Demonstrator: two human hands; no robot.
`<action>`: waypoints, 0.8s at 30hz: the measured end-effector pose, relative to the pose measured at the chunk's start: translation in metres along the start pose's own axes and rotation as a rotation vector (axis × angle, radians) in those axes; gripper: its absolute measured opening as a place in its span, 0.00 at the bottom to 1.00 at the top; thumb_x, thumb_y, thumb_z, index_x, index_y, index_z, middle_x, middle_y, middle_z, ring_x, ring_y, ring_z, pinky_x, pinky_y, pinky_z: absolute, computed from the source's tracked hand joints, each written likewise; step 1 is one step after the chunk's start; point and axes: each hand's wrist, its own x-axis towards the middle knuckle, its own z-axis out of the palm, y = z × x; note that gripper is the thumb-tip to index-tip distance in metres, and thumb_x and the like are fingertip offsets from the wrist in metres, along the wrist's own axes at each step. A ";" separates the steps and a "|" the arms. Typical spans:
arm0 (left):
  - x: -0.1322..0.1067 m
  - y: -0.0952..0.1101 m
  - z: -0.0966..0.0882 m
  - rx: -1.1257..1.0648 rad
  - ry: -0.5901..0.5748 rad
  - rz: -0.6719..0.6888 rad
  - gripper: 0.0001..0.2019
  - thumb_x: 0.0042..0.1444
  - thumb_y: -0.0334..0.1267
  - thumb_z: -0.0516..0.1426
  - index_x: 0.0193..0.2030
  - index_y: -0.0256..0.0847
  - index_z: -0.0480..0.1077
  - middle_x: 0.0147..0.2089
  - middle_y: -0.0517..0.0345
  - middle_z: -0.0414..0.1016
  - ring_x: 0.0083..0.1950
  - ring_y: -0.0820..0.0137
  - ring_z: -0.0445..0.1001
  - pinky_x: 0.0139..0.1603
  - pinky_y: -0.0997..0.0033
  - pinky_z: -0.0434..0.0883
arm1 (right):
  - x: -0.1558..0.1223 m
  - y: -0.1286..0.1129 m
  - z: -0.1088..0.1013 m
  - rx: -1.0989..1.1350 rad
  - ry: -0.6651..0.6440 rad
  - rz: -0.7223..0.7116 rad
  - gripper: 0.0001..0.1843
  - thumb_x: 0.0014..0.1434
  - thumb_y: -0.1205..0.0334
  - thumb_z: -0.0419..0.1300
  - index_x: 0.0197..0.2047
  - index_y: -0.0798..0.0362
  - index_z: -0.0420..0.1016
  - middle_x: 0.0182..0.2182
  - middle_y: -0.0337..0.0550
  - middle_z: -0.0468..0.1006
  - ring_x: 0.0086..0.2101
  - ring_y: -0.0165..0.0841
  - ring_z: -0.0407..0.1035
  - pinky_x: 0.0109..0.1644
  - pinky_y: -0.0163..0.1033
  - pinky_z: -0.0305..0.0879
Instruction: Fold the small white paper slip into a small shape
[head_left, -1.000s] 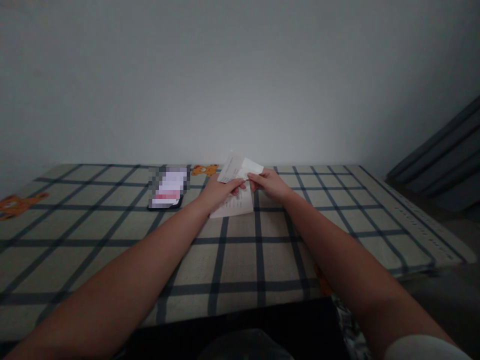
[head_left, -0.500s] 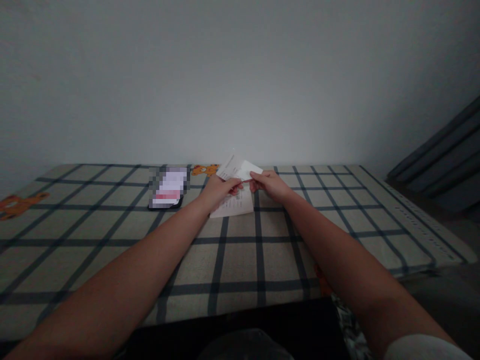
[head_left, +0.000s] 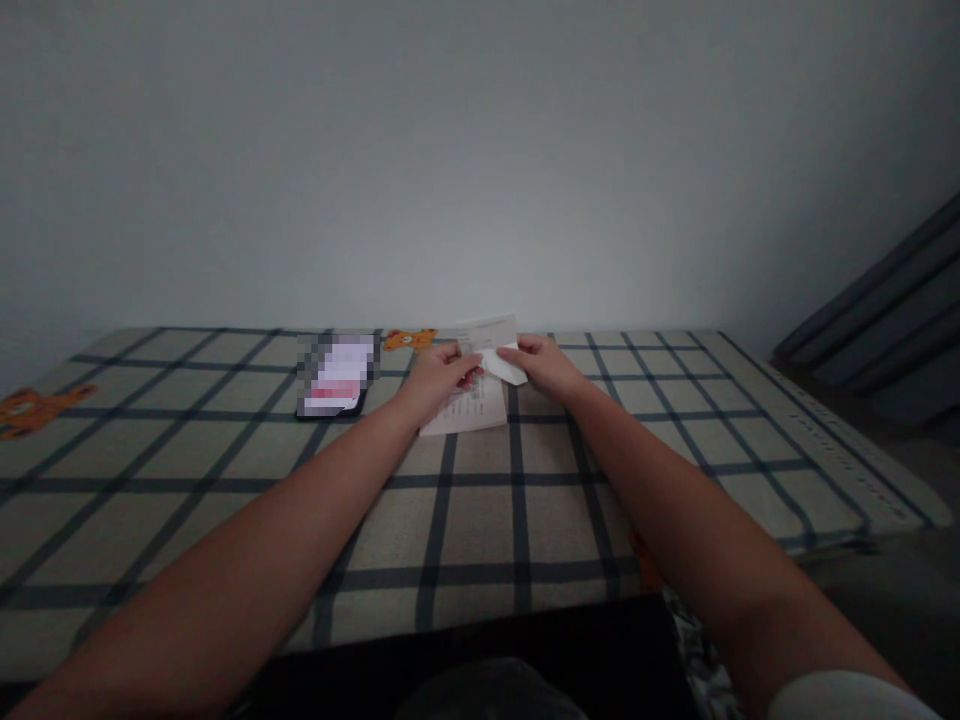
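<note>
Both my hands meet over the table, pinching a small white piece of folded paper (head_left: 508,368) between them. My left hand (head_left: 439,378) is closed on its left end, thumb on top. On the right end, my right hand (head_left: 549,368) grips it with thumb and fingers. Beneath lies a sheet of paper with printed text (head_left: 480,412), flat on the cloth and partly covered by my left hand. Printed paper (head_left: 491,328) also shows behind the folded piece; whether it joins that piece I cannot tell.
A phone (head_left: 337,375) with a lit, blurred screen lies left of my hands. The checked tablecloth (head_left: 480,500) carries orange bear prints (head_left: 410,341). A pale wall (head_left: 480,160) rises behind the table, and dark folded fabric (head_left: 885,310) hangs at the right.
The folded piece has turned and tipped lower toward me between my fingers. The printed paper behind it has swung right and now stands straighter. My right fingers have shifted slightly.
</note>
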 end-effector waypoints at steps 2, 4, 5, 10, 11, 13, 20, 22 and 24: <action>-0.001 0.001 0.001 -0.019 0.000 0.011 0.15 0.44 0.47 0.67 0.26 0.38 0.71 0.24 0.60 0.71 0.23 0.76 0.67 0.24 0.75 0.64 | 0.000 0.002 -0.001 0.006 -0.015 0.018 0.18 0.47 0.54 0.70 0.39 0.56 0.79 0.35 0.45 0.81 0.32 0.30 0.71 0.36 0.36 0.66; -0.001 0.003 0.001 -0.042 0.022 0.043 0.16 0.45 0.49 0.68 0.27 0.38 0.71 0.25 0.61 0.70 0.25 0.75 0.68 0.25 0.75 0.66 | 0.000 0.003 0.000 -0.010 -0.029 0.040 0.17 0.47 0.56 0.70 0.38 0.56 0.79 0.35 0.46 0.82 0.32 0.31 0.71 0.36 0.37 0.68; -0.001 0.004 0.002 -0.050 0.037 0.060 0.17 0.45 0.50 0.68 0.28 0.38 0.73 0.26 0.60 0.71 0.26 0.75 0.68 0.26 0.75 0.66 | -0.001 0.003 0.000 -0.031 -0.030 0.047 0.15 0.47 0.57 0.69 0.37 0.57 0.79 0.35 0.46 0.81 0.31 0.31 0.71 0.36 0.37 0.68; 0.000 0.005 0.003 -0.057 0.049 0.114 0.19 0.47 0.55 0.65 0.34 0.38 0.77 0.32 0.57 0.76 0.31 0.71 0.71 0.31 0.73 0.69 | -0.005 -0.001 0.002 -0.093 -0.025 0.050 0.13 0.47 0.59 0.70 0.35 0.56 0.79 0.33 0.47 0.81 0.30 0.31 0.71 0.34 0.37 0.70; 0.000 0.005 0.002 -0.050 0.056 0.116 0.19 0.48 0.55 0.65 0.35 0.39 0.78 0.32 0.56 0.76 0.32 0.71 0.72 0.31 0.72 0.70 | -0.005 -0.002 0.002 -0.087 -0.032 0.055 0.13 0.47 0.58 0.70 0.35 0.56 0.79 0.34 0.48 0.81 0.31 0.32 0.71 0.34 0.37 0.70; 0.001 0.003 0.001 -0.015 0.096 0.119 0.18 0.49 0.53 0.64 0.33 0.39 0.78 0.31 0.57 0.76 0.31 0.70 0.72 0.31 0.72 0.70 | -0.005 -0.002 0.003 -0.057 -0.064 0.067 0.15 0.47 0.56 0.70 0.36 0.56 0.79 0.34 0.48 0.81 0.31 0.32 0.71 0.35 0.38 0.70; 0.004 -0.003 -0.005 0.115 0.119 0.120 0.11 0.49 0.45 0.63 0.31 0.38 0.79 0.29 0.56 0.77 0.29 0.70 0.71 0.32 0.71 0.69 | -0.003 -0.003 0.001 -0.002 -0.048 -0.080 0.19 0.52 0.49 0.66 0.42 0.54 0.79 0.37 0.44 0.80 0.36 0.33 0.71 0.40 0.38 0.68; 0.004 -0.004 -0.006 0.125 0.121 0.114 0.11 0.49 0.44 0.63 0.30 0.38 0.79 0.29 0.55 0.77 0.30 0.70 0.71 0.31 0.71 0.69 | -0.004 -0.005 0.001 -0.048 -0.011 -0.109 0.19 0.51 0.50 0.67 0.42 0.54 0.79 0.37 0.44 0.80 0.36 0.33 0.71 0.42 0.38 0.67; 0.005 -0.004 -0.005 0.113 0.125 0.099 0.11 0.49 0.45 0.63 0.31 0.39 0.79 0.29 0.56 0.77 0.30 0.70 0.72 0.31 0.72 0.69 | -0.005 -0.006 0.001 -0.080 0.012 -0.120 0.20 0.51 0.50 0.66 0.42 0.54 0.79 0.38 0.44 0.80 0.37 0.33 0.71 0.42 0.39 0.67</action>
